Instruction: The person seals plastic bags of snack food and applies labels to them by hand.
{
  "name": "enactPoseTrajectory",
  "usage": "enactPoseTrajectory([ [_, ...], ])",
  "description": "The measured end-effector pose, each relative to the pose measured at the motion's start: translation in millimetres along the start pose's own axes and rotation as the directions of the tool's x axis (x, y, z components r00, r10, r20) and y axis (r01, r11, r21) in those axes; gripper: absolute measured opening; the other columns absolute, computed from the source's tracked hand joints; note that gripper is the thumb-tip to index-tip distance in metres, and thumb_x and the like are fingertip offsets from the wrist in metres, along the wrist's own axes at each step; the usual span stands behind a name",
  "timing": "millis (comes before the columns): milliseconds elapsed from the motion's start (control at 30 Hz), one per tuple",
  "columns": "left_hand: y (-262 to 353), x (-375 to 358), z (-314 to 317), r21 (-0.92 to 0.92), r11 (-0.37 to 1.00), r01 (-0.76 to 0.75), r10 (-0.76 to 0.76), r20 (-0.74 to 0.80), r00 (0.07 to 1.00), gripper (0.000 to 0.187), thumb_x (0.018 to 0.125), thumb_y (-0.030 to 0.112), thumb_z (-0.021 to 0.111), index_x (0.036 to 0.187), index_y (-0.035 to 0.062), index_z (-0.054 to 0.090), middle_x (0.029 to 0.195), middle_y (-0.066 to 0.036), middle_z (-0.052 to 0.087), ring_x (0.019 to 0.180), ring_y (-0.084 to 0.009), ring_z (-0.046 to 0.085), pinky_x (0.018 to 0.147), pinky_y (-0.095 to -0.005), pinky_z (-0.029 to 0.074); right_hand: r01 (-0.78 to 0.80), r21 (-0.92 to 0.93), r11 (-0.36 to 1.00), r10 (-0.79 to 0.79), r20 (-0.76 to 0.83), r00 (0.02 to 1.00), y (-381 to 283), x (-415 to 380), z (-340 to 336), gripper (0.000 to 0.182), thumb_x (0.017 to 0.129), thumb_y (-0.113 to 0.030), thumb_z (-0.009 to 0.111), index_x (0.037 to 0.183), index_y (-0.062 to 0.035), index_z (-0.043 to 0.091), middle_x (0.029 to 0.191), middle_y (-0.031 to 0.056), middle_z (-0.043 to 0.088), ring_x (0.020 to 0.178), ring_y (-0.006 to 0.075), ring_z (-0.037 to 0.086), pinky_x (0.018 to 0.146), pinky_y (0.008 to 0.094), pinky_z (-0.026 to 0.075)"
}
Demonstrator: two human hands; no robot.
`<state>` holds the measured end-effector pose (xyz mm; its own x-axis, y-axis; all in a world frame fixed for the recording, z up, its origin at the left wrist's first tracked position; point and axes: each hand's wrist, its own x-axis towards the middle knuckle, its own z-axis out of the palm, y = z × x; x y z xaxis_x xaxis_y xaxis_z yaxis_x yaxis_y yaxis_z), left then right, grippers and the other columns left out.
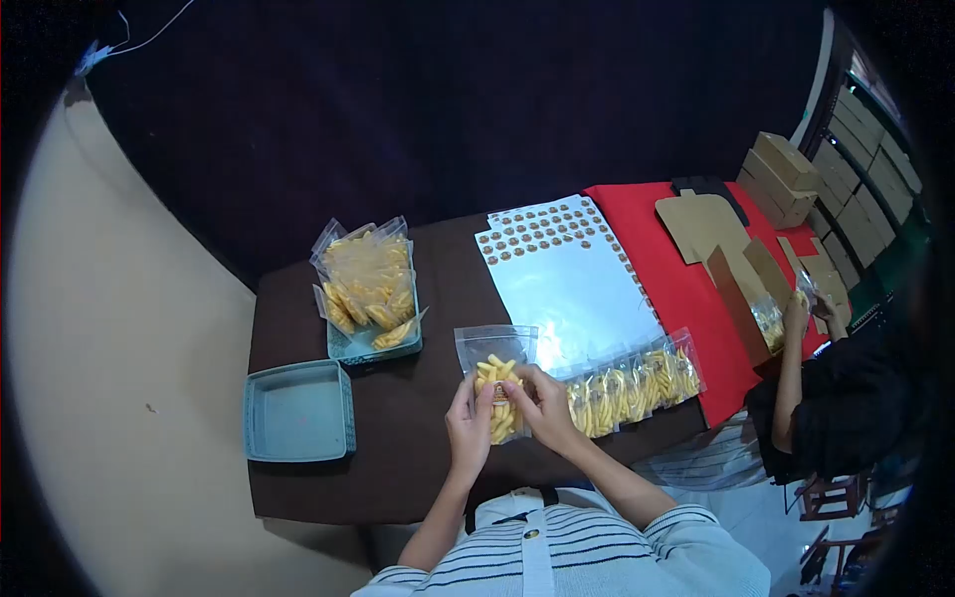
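Note:
In front of me, a clear zip bag of yellow stick-shaped snacks (pixel 496 370) is held upright between my two hands. My left hand (pixel 468 428) is closed on its left side, and my right hand (pixel 546 410) grips the right side. Both thumbs press on a small orange-brown sticker (pixel 500 393) on the bag's front. To the right of my right hand, a row of filled snack bags (pixel 637 386) lies overlapping along the lower edge of the white sticker sheets (pixel 557 289). Rows of small round stickers line the sheets' top and right edges.
A blue-green basket (pixel 373 356) heaped with snack bags (pixel 368 269) stands at back left, with another blue-green basket (pixel 298 413) nearer. On the red cloth (pixel 637 214) is an open cardboard box (pixel 741 308). At right, another person's hands (pixel 804 310) hold a bag.

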<state>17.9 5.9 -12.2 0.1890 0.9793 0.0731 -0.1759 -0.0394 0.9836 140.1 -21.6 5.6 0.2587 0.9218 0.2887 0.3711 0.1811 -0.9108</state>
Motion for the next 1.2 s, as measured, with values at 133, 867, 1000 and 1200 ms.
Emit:
enactPoseTrajectory([
  [133, 2.4, 1.8, 0.4, -0.102, 0.995, 0.011, -0.009, 0.024, 1.0, 0.035, 0.091, 0.016, 0.049, 0.118, -0.0063, 0.046, 0.106, -0.008, 0.055, 0.095, -0.0102, 0.051, 0.083, -0.0245, 0.042, 0.019, 0.051, 0.999, -0.017, -0.04, 0.999, 2.0, 1.8, 1.6, 0.017, 0.084, -0.014, 0.056, 0.091, 0.001, 0.057, 0.064, 0.0093, 0.054, 0.053, 0.0125, 0.049, 0.048, 0.0268, 0.037],
  [867, -5.9, -7.8, 8.0, -0.212, 0.969, 0.125, -0.104, 0.108, 0.989, 0.032, 0.088, 0.012, 0.053, 0.116, -0.0023, 0.044, 0.106, -0.008, 0.053, 0.098, -0.0112, 0.051, 0.084, -0.0256, 0.041, -0.058, 0.058, 0.997, 0.054, 0.057, 0.997, 19.5, -7.4, -11.4, 0.026, 0.085, -0.024, 0.057, 0.096, 0.0, 0.055, 0.061, 0.0024, 0.049, 0.054, 0.0076, 0.042, 0.047, 0.0246, 0.033],
  [1000, -8.5, -7.8, -3.2, -0.281, 0.935, 0.215, -0.166, 0.19, 0.968, 0.035, 0.089, 0.012, 0.053, 0.119, -0.0016, 0.042, 0.108, -0.008, 0.053, 0.099, -0.0116, 0.051, 0.085, -0.0259, 0.042, -0.115, 0.22, 0.969, 0.098, 0.087, 0.991, 34.5, -12.6, -4.2, 0.029, 0.085, -0.026, 0.057, 0.096, 0.0002, 0.056, 0.068, 0.0052, 0.054, 0.057, 0.0085, 0.045, 0.05, 0.0251, 0.036],
  [1200, 7.1, 7.3, -31.4, -0.135, 0.989, 0.057, -0.043, 0.105, 0.994, 0.039, 0.082, 0.005, 0.059, 0.119, 0.0026, 0.045, 0.111, -0.008, 0.052, 0.102, -0.0134, 0.05, 0.088, -0.0263, 0.04, 0.014, 0.03, 0.999, -0.019, 0.145, 0.989, 31.2, -14.0, -20.3, 0.03, 0.083, -0.026, 0.059, 0.098, -0.0008, 0.056, 0.073, 0.0065, 0.056, 0.06, 0.0111, 0.05, 0.055, 0.025, 0.04],
])
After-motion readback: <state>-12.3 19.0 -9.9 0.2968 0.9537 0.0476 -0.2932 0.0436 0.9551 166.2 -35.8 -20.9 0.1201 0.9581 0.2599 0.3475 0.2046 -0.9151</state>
